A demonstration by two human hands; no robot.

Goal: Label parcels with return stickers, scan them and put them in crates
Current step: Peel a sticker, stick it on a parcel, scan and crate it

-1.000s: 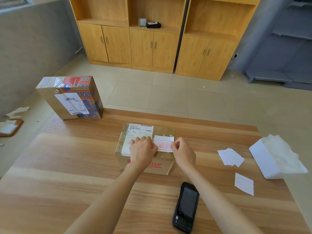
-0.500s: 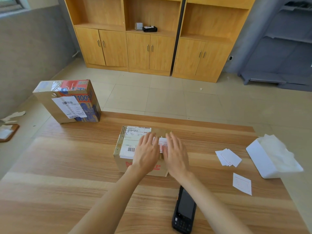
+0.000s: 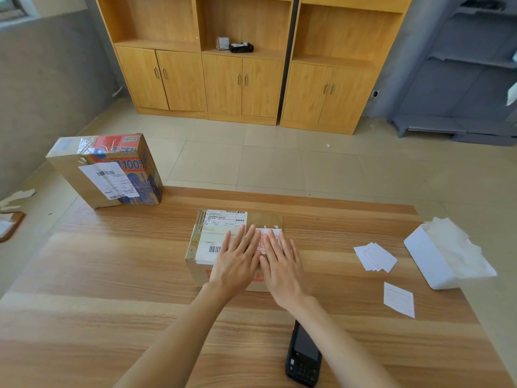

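Left hand point(image 3: 237, 261) and right hand point(image 3: 281, 264), fingers straight and slightly spread, press a sticker point(image 3: 270, 233) onto a parcel point(image 3: 201, 247); second parcel point(image 3: 109, 169) reads "100".

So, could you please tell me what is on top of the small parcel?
A white shipping label and a return sticker, with the left hand and right hand pressing flat; they cover most of the sticker.

Both bare forearms reach forward from the bottom edge and converge. The left hand point(image 3: 237, 261) and right hand point(image 3: 281, 266) lie palm down, side by side and touching at the inner edges, with fingers straight and slightly spread, pointing away.
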